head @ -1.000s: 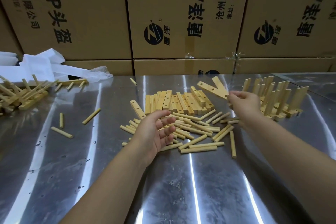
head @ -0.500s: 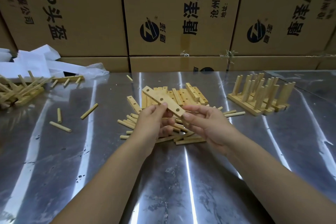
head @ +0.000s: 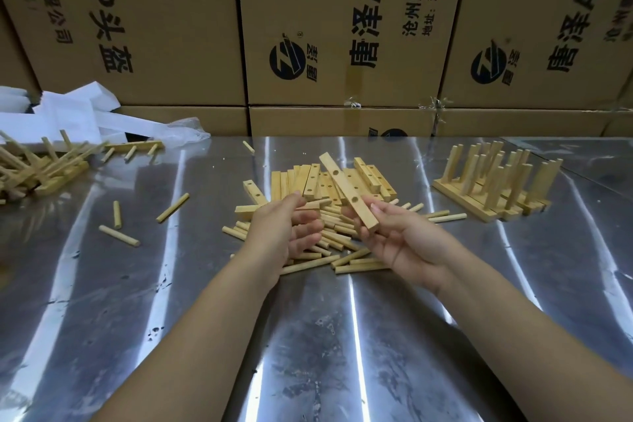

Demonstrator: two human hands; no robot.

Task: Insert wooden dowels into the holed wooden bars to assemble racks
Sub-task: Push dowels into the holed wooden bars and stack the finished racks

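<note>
Holed bar (head: 347,189) in right hand (head: 399,236), left hand (head: 284,228) empty above dowels (head: 337,241)

Steel table (head: 342,353) bears loose dowels (head: 310,264), holed bars (head: 342,178), racks (head: 493,181).

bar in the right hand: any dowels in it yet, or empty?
Empty. The holed bar held by the right hand shows two open holes with no dowel in them. The left hand holds no dowel.
</note>
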